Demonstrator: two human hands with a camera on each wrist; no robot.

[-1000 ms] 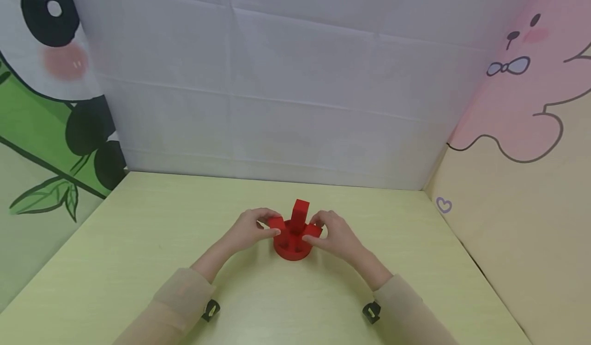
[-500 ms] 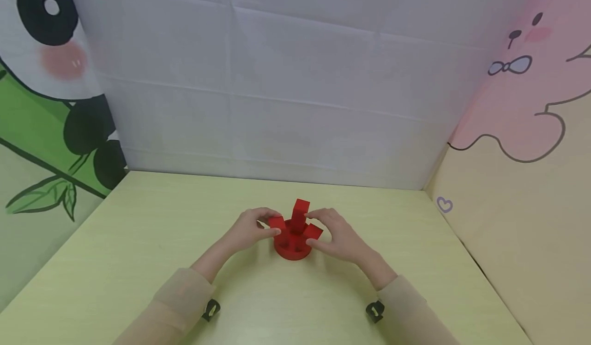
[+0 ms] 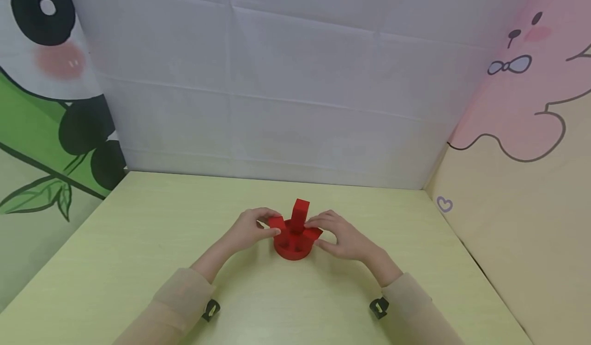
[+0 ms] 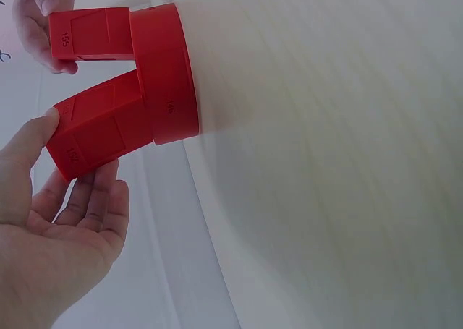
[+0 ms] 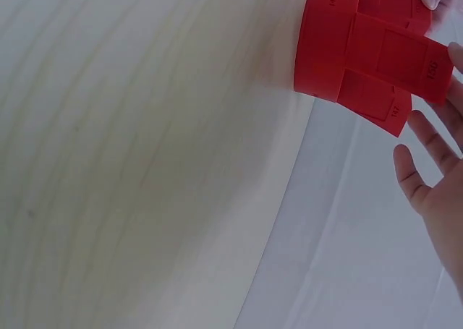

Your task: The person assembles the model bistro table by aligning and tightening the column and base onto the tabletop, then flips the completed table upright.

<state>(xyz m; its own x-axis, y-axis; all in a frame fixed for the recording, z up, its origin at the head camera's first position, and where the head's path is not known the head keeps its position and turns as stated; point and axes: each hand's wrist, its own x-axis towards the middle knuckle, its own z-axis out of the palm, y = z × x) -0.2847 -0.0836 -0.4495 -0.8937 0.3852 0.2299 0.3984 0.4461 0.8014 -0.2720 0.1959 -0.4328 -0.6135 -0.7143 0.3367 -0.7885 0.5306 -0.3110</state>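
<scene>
A round red base (image 3: 293, 255) with divided slots stands on the table, with three red rectangular blocks set upright in it. My left hand (image 3: 251, 228) pinches the left block (image 3: 277, 223) between thumb and fingertips. That same left block (image 4: 101, 126) leans outward in the left wrist view. On the other side, my right hand (image 3: 342, 235) holds the right block (image 3: 313, 232), thumb in front and fingers over its far side. In the right wrist view this block (image 5: 398, 58) carries the number 150. The back block (image 3: 300, 214) stands tallest, touched by neither thumb.
The pale wood-grain table (image 3: 184, 211) spreads around the base. A white cloth wall (image 3: 295, 93) rises behind it. Side panels show a panda drawing (image 3: 51, 11) on the left and a pink animal (image 3: 517, 103) on the right. A black strap piece (image 3: 211, 310) hangs at the left wrist.
My right hand loosened from the right block, its fingers lifting toward the back block, then came back round the right block with the wrist farther right. The left hand stays put.
</scene>
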